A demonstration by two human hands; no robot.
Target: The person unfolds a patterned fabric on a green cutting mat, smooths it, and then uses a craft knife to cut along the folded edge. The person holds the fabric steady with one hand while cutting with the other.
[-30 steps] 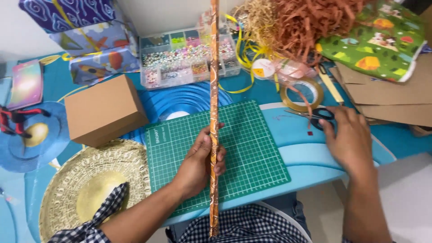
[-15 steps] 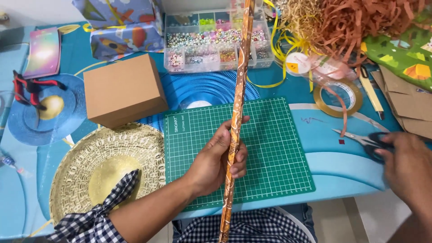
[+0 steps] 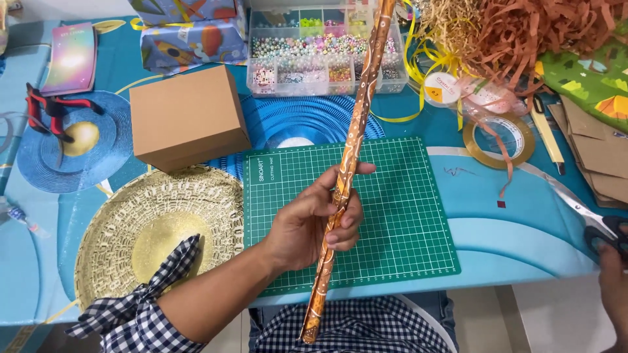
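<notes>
My left hand [image 3: 314, 219] grips a long thin roll of orange patterned wrapping paper [image 3: 353, 137] near its middle, holding it tilted above the green cutting mat [image 3: 405, 216]. The roll runs from the bead box at the top down to my lap. At the right edge my right hand [image 3: 615, 274] holds a pair of scissors [image 3: 589, 216] by the dark handles, blades pointing up-left over the blue tablecloth.
A brown cardboard box [image 3: 186, 117] stands left of the mat, a gold round placemat [image 3: 157, 229] below it. A clear bead organiser [image 3: 307, 55], tape rolls [image 3: 500, 137], shredded paper [image 3: 523, 26], wrapped gifts [image 3: 193, 33] and red pliers [image 3: 49, 114] lie around.
My right hand picked up the scissors and drew them to the right edge. The paper roll tilted from upright to leaning right. The view shifted slightly.
</notes>
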